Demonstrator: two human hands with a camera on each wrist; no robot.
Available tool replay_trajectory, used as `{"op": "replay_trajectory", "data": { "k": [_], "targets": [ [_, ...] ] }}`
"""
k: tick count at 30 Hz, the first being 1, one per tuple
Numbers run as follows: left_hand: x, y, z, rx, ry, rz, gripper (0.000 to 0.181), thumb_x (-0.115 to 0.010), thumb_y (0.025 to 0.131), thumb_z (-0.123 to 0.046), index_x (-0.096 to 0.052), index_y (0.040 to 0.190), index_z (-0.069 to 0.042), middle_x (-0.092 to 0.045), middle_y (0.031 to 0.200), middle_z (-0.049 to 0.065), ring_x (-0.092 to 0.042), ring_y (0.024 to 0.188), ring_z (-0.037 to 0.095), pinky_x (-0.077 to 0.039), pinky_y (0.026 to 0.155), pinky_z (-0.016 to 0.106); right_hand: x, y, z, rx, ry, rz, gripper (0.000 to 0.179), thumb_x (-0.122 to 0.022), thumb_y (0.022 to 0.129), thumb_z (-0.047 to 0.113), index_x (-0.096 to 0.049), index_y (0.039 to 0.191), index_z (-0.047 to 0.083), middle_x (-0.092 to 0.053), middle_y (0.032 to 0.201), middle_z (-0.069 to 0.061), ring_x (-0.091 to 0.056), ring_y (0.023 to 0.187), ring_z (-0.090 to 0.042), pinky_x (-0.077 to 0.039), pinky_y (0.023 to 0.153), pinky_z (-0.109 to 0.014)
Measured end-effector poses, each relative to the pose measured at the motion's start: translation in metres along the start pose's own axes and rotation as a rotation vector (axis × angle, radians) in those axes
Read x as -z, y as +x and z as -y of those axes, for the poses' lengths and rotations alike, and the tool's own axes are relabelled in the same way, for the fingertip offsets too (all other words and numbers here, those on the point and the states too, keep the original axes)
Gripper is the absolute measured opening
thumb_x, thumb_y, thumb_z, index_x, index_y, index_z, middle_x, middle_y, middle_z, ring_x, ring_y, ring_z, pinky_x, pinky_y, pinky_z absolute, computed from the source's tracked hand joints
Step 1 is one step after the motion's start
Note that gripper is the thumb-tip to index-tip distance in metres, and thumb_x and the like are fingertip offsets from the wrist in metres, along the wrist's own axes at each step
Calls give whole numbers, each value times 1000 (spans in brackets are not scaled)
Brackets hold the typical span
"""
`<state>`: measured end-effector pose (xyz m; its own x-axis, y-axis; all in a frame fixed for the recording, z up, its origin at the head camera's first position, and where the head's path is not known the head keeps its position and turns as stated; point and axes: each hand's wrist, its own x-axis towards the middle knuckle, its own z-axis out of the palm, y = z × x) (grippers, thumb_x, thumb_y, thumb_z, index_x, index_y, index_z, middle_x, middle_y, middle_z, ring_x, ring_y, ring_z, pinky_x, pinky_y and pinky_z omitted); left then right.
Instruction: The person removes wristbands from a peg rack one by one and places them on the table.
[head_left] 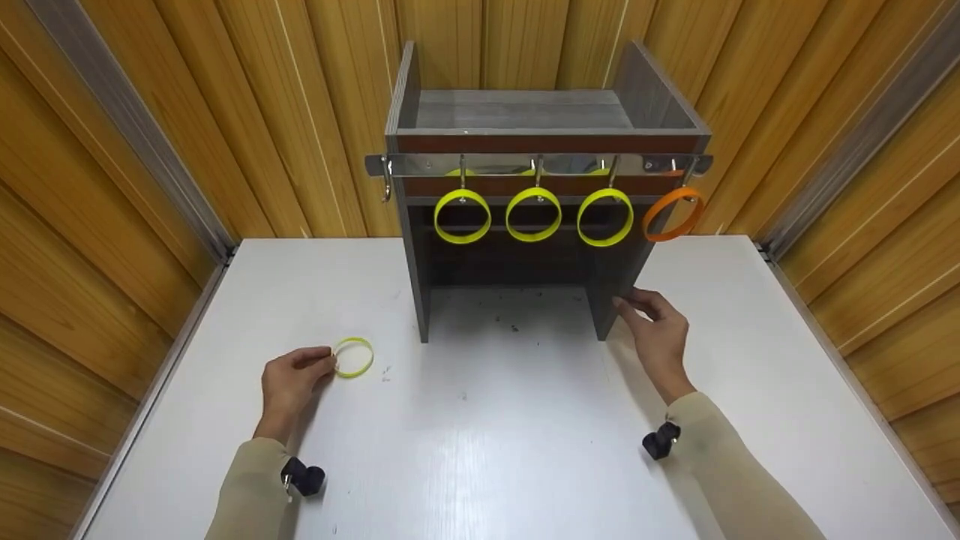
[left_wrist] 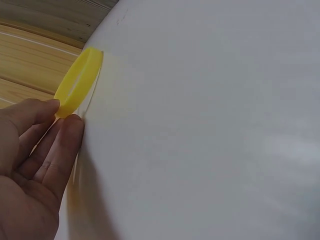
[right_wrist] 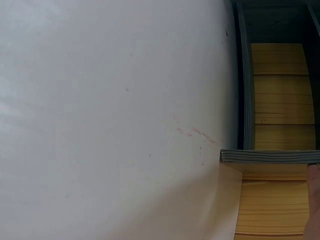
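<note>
My left hand (head_left: 289,379) is low over the left side of the table. Its thumb and fingertips pinch the near edge of a thin yellow wristband (head_left: 354,339), a ring-shaped band. In the left wrist view the yellow wristband (left_wrist: 75,87) is tilted above the white surface, gripped by the left hand (left_wrist: 37,165). My right hand (head_left: 660,334) touches the lower right side panel of a grey wooden shelf (head_left: 551,133), near its front edge. Only part of the right hand (right_wrist: 313,205) enters the right wrist view, against that panel's outer face.
A metal hook rail (head_left: 495,163) crosses the shelf front. Several yellow bands (head_left: 463,240) and one orange band (head_left: 651,235) hang from it; the leftmost hook (head_left: 387,187) is bare. The white table (head_left: 480,457) is enclosed by wood-look walls (head_left: 300,120).
</note>
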<state>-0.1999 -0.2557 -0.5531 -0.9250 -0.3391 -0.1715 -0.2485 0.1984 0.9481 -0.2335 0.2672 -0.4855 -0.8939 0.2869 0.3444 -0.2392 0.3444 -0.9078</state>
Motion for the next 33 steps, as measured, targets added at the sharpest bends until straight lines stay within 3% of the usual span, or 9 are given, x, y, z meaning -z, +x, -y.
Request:
{"op": "replay_trajectory", "data": {
  "k": [7, 12, 19, 33],
  "targets": [
    [0, -1, -4, -14, -7, -33, 27, -80, 94, -6, -76, 118, 6, -78, 105, 11, -72, 84, 6, -62, 77, 18, 0, 1, -2, -14, 5, -5, 19, -78, 97, 2, -75, 114, -6, -75, 112, -19, -69, 100, -6, -55, 83, -14],
    [-6, -5, -15, -75, -4, -61, 26, -80, 96, -9, -77, 119, 4, -78, 107, 12, -74, 87, 12, -64, 78, 22, 0, 0, -2, -21, 5, -3, 20, -78, 97, 2, -74, 115, -5, -75, 113, -19, -69, 99, -4, -55, 83, -14],
    [-22, -12, -47, -236, -96, -10, 28, -81, 96, -9, -75, 119, 6, -77, 113, 17, -75, 92, 11, -63, 81, 23, 0, 1, -2, 6, 12, -3, 18, -78, 95, -1, -74, 112, -8, -74, 113, -21, -69, 99, -3, -56, 92, -20],
    [-47, -30, -109, -452, -194, 34, 22, -82, 94, -3, -78, 114, 3, -78, 111, 16, -76, 92, 17, -65, 83, 29, 0, 1, -2, -19, 18, -7, 20, -79, 96, 1, -75, 114, -7, -75, 112, -20, -69, 99, -5, -55, 86, -16]
  ]
}}
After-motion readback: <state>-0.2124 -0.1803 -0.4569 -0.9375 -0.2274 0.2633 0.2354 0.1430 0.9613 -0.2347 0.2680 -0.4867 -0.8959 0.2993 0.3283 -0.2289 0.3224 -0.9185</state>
